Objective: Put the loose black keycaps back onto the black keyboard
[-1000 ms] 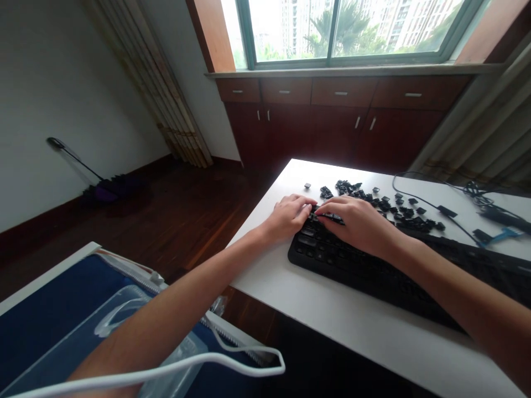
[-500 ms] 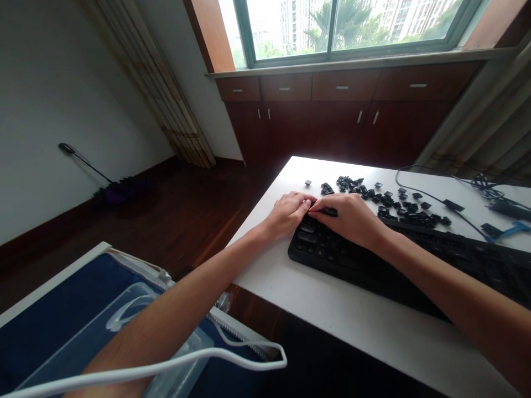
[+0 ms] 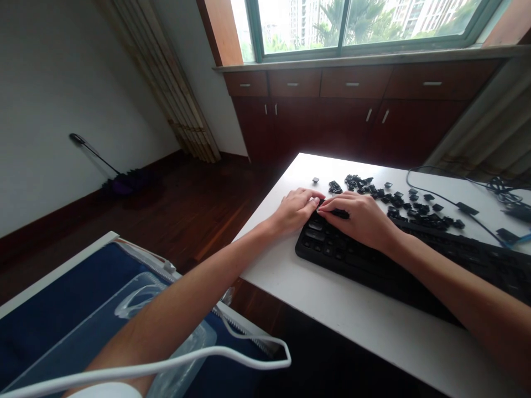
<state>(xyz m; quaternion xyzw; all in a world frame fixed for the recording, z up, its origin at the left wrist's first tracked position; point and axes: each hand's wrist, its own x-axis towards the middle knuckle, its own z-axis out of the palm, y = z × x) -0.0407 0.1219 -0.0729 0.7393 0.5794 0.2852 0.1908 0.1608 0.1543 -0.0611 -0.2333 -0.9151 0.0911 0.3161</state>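
A black keyboard lies on the white table, with keycaps gone from part of its left end. At its far left corner my left hand is closed, thumb and forefinger drawn together at the edge. My right hand reaches across the keys and pinches with thumb and fingertips right beside the left fingertips. Whatever sits between the fingers of either hand is too small or hidden to name. Behind the keyboard lies a scattered heap of loose black keycaps, and a lone keycap rests farther left.
A grey cable and a blue item lie on the white table at the right. Left of the table, a white-framed blue surface carries clear plastic packaging. A white bar crosses the lower foreground.
The whole view has shifted, so the table and both hands appear slightly farther right. The hands keep nearly the same pinching pose at the keyboard's corner.
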